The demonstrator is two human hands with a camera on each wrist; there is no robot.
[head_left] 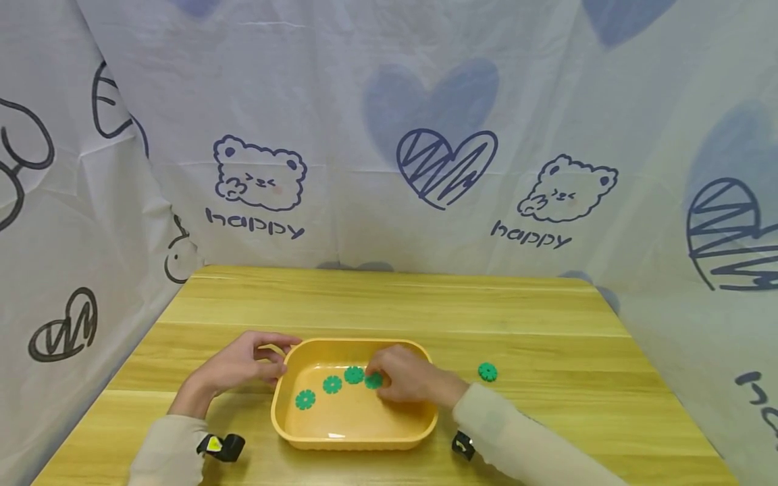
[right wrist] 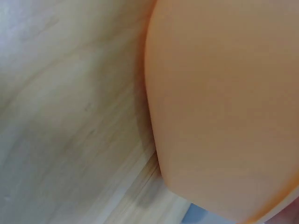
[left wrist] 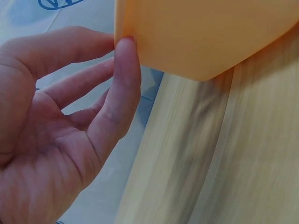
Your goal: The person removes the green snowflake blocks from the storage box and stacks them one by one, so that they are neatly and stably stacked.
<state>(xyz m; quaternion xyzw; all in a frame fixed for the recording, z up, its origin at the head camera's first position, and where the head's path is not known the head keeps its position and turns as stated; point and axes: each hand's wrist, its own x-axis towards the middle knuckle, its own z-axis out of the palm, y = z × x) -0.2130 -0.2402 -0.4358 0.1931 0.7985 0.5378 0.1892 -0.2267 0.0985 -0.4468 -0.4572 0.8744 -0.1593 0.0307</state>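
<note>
Head view, nearest first: two pale sleeves (head_left: pixel 535 442) come in over the near edge of the worktop (head_left: pixel 389 307), both cut off by the frame; a black device (head_left: pixel 222 447) sits at the left wrist, another (head_left: pixel 463 445) at the right; between them, nearer the near edge than the far one, stands the yellow tray (head_left: pixel 352 444); the left hand (head_left: pixel 243 361) has thumb and index finger clamped on its rim at the far-left corner, and the left wrist view bears that out.

Over the right wall reaches the right hand (head_left: pixel 404 374), fingertips right at a green disc (head_left: pixel 373 381) on the tray's inside; the disc lies at the left of the fingers, its right side hidden under them; whether they pinch it or merely touch it, I cannot tell; the right wrist view offers only blurred outer wall, wood and a sliver of hand at the corner!

Left of that grip, three more discs (head_left: pixel 331 385) slant down towards the left wall, the nearest of them just beside the fingered one; out towards the worktop's right edge, well apart from the tray, lies a loose disc (head_left: pixel 487 372); beyond the far edge hangs the printed cloth (head_left: pixel 340 101), bears and hearts, cropped all round.
</note>
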